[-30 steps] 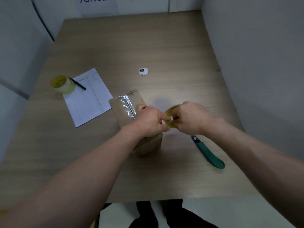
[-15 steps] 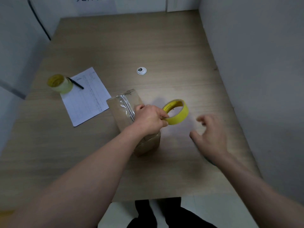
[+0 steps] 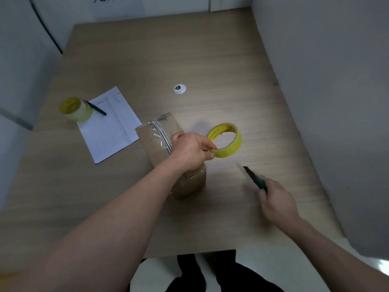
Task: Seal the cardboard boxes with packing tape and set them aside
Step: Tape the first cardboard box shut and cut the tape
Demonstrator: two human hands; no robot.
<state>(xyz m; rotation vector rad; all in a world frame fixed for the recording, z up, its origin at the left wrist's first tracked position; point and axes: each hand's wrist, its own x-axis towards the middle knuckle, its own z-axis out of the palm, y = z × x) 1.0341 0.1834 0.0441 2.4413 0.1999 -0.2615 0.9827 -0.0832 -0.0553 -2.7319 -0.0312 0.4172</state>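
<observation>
- Since half a second ago the right hand [image 3: 277, 202] has dropped toward the near right part of the bench [image 3: 210, 60] and closed round the green-handled cutter [image 3: 255, 179]; back then it hovered with spread fingers and held nothing.
- Its fingers curl round the handle, hiding most of it; only the dark front end and a pale, blurred blade tip stick out toward the middle of the bench.
- At the same spot as before, the left hand [image 3: 190, 150] rests on top of the cardboard box [image 3: 168, 152] and pinches the near edge of the yellow tape roll [image 3: 224, 140] between thumb and forefinger.
- That roll stands tilted just right of the box, its open core facing up; the print inside is too small to read.
- Standing near the middle of the bench, the box carries a shiny strip of clear tape along its top; the left hand and forearm cover much of its near part.
- Toward the left edge lies a printed sheet [image 3: 109, 125], a pen [image 3: 95, 107] across its far corner and a second yellowish tape roll [image 3: 75, 109] just beside it.
- A round grommet [image 3: 180, 89] sits beyond the box.
- Dark characters on the far wall are cut off by the frame.
</observation>
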